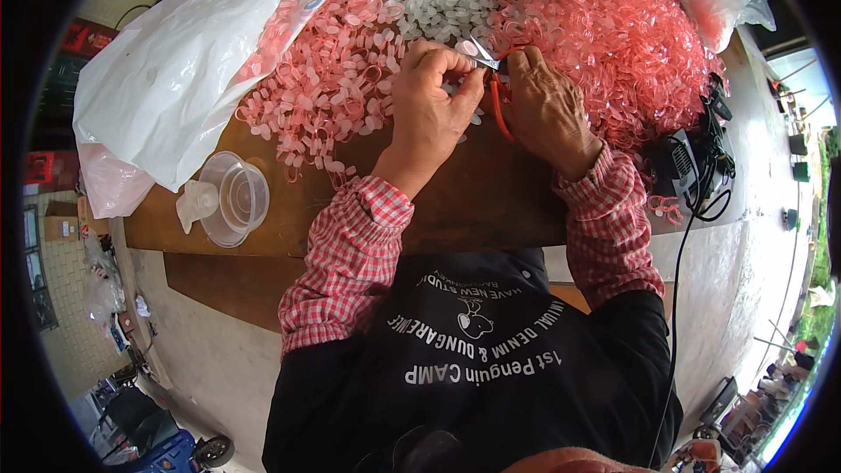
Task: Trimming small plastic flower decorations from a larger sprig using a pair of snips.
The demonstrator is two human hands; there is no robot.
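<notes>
Over the wooden table, my right hand point(547, 109) grips a pair of scissors point(500, 112) with orange-red handles, its blades pointing up and to the left. My left hand point(427, 114) pinches a small, clear pinkish plastic piece point(469, 48) between thumb and forefinger, close against the blades. Whether the blades touch it, I cannot tell. Just beyond my hands lies a heap of clear whitish plastic pieces point(447, 2). A large heap of pink plastic pieces point(604, 31) rises beyond my right hand, and looser pink pieces point(320, 92) spread beyond my left.
A large white plastic bag point(184, 70) covers the table's far left. Near the front left edge stands a round clear plastic tub point(236, 200). On the right sit a dark device point(683, 162) and tangled black cables point(714, 175). A clear bag point(714, 4) lies far right.
</notes>
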